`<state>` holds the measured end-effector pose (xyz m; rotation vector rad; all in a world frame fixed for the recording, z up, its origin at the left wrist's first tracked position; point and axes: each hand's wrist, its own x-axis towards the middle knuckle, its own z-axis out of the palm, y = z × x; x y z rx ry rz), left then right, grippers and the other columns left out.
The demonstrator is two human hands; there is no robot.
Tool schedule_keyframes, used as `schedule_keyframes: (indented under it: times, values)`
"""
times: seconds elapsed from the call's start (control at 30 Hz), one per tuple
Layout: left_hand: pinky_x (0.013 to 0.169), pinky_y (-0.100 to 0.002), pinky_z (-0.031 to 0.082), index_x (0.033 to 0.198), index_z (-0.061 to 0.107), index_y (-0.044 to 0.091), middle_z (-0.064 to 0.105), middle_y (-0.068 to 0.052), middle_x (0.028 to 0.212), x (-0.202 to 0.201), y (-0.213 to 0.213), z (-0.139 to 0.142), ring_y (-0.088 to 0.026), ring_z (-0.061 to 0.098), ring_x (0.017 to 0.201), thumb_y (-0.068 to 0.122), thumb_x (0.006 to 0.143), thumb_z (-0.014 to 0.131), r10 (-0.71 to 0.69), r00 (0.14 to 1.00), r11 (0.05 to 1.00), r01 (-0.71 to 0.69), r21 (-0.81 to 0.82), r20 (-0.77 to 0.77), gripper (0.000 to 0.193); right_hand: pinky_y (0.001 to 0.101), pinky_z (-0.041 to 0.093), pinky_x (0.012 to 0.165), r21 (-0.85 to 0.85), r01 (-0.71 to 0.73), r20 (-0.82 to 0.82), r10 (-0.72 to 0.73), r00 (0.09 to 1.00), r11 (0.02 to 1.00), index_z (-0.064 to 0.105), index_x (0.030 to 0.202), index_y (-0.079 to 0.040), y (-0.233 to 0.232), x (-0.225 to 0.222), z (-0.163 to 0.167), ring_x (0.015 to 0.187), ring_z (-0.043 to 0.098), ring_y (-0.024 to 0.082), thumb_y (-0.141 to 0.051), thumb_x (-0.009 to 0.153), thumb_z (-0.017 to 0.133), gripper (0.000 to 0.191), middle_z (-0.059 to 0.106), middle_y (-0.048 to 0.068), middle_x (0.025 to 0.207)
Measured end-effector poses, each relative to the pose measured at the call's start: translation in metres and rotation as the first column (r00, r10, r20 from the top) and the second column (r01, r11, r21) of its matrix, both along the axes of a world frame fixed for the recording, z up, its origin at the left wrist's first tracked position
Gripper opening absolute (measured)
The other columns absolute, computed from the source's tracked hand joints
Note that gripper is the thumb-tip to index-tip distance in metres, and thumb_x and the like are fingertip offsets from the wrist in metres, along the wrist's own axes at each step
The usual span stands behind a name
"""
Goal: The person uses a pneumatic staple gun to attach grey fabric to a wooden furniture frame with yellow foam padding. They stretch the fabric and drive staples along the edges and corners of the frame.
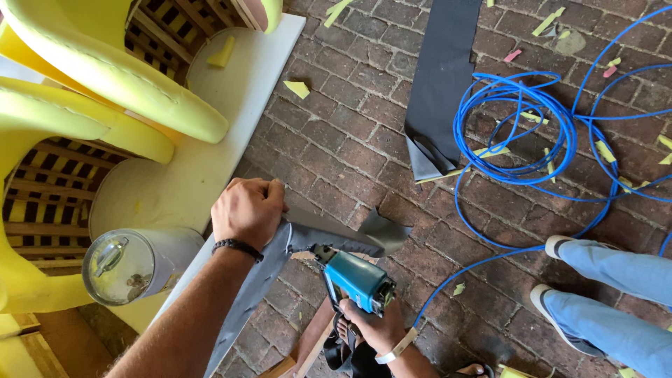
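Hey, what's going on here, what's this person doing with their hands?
The left hand presses a strip of grey fabric down at the edge of a white panel. The right hand has its grip around a teal pneumatic stapler, nose pointed at the fabric. A blue air hose lies coiled on the brick floor, yellow foam pieces sit on a wooden frame to the left, and another person's legs stand nearby.

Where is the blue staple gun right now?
In the head view, the blue staple gun sits low and centre, gripped by the right hand, nose against the grey fabric the left hand pins down.
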<state>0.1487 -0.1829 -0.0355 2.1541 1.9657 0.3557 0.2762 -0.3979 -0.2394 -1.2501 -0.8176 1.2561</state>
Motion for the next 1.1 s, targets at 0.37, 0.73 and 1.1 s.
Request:
schedule_keyframes:
  times: [0.37,0.73,1.1]
  values:
    - [0.087,-0.044,0.054,0.066,0.078,0.016,0.074,-0.011,0.081,0.002,0.0,0.003,-0.03,0.07,0.09,0.038,0.092,0.059,0.046,0.998,0.998,-0.048,-0.048,-0.041,0.039,0.0326,0.063,0.059,-0.156,-0.038,-0.107,0.022,0.994,0.987,0.076,0.099,-0.002,0.002,0.008,0.01,0.067,0.077,0.018,-0.021,0.08,0.081,0.027,0.08,0.009,0.082]
    - [0.087,-0.047,0.053,0.078,0.079,0.011,0.075,-0.012,0.095,0.002,0.004,0.001,-0.033,0.068,0.1,0.038,0.089,0.06,0.05,0.999,0.999,-0.05,-0.009,-0.014,0.035,0.032,0.053,0.05,-0.291,0.007,-0.161,-0.056,0.985,0.957,0.074,0.091,-0.002,0.006,0.005,0.039,0.057,0.066,0.016,-0.015,0.077,0.083,0.022,0.073,0.006,0.07]
    - [0.089,-0.046,0.052,0.07,0.076,0.008,0.076,-0.012,0.09,0.014,-0.002,0.017,-0.033,0.066,0.103,0.036,0.089,0.057,-0.01,1.0,0.998,0.011,-0.064,0.018,0.039,0.0292,0.048,0.05,-0.213,0.017,-0.24,-0.069,0.968,0.977,0.072,0.087,-0.002,0.011,0.006,0.062,0.052,0.06,0.012,-0.011,0.079,0.078,0.014,0.067,0.004,0.064]
